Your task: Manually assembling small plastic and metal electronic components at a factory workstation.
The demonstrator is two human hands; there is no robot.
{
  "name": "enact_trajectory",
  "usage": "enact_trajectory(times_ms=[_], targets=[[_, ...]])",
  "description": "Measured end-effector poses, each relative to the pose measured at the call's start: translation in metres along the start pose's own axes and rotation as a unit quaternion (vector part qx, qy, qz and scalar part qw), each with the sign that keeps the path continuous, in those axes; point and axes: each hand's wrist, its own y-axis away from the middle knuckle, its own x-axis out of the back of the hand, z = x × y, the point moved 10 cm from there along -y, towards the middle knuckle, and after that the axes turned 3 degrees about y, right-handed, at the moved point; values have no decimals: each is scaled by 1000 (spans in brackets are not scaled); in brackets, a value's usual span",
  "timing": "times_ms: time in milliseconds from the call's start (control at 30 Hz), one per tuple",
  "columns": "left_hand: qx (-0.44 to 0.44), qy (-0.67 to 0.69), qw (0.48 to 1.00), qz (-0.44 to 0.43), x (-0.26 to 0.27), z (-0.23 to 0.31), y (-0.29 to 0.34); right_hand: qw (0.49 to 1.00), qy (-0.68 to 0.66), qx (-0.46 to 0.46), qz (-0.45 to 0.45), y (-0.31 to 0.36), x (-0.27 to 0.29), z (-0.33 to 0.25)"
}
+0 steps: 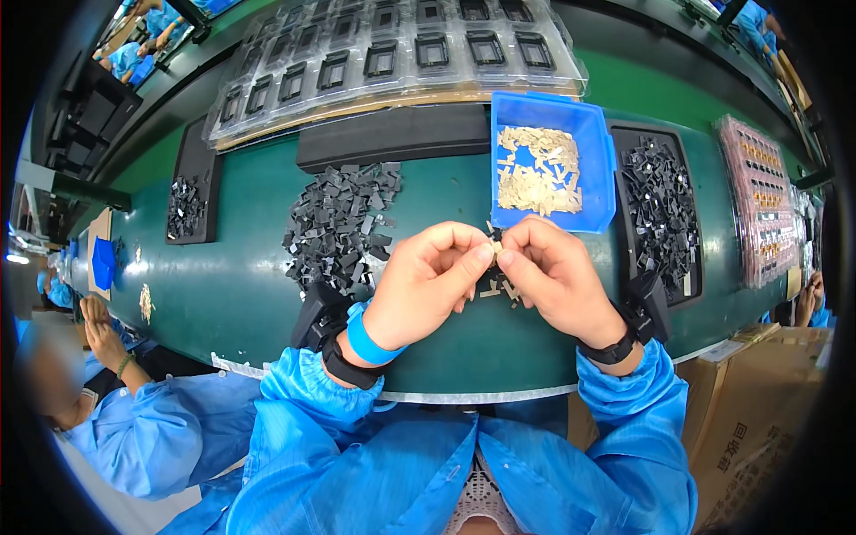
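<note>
Left hand (423, 281): a small pale piece (497, 249) is pinched by the fingers (457, 234).
Right hand (560, 281): the same piece is pinched from other side.
Pale piece: held above the green surface (473, 343), near the blue bin (599, 165).
Black parts (343, 214): heaped to the left.

A single head view is being taken, through the left of two fisheye cameras worn side by side. It is being aimed down and forward across the green table (481, 357). The left hand (430, 283) and right hand (562, 283) are being framed close by, near centre; straight edges (the table's front edge (481, 398) included) are being bowed toward the rim.
</note>
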Motion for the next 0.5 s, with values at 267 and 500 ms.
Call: enact_trajectory(times_ms=[267, 500], targets=[[-117, -117, 985, 48, 10, 17, 10, 969, 140, 188, 75, 0, -1, -42], [-358, -276, 891, 31, -22, 41, 19, 913, 304, 217, 163, 28, 2, -53]])
